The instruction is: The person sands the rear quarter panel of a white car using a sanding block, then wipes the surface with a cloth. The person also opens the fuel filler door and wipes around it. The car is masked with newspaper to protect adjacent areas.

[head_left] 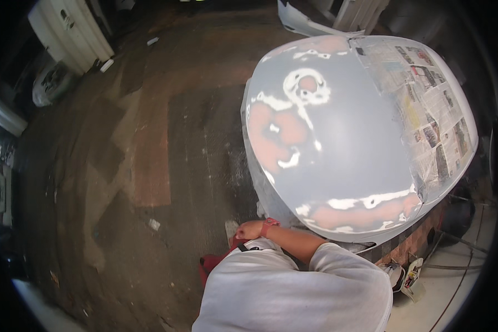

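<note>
My right hand [249, 229] is in front of my waist, with a red watch [269, 224] on its wrist. Its fingers are curled in; whatever they may hold is hidden. Red clothing [209, 262] shows just below it, beside the hem of my white shirt [271, 288]. My left hand is out of sight. Ahead to the right lies a grey primed car hood [354, 133], with pinkish sanded patches ringed in white. The hand is apart from the hood, off its near left corner.
Newspaper [431, 110] masks the windshield behind the hood. A brown, stained floor [188, 149] stretches to the left, with scraps of litter. Pale panels [74, 36] stand at the far left. At lower right are a chequered tile strip [406, 246] and a white container [411, 276].
</note>
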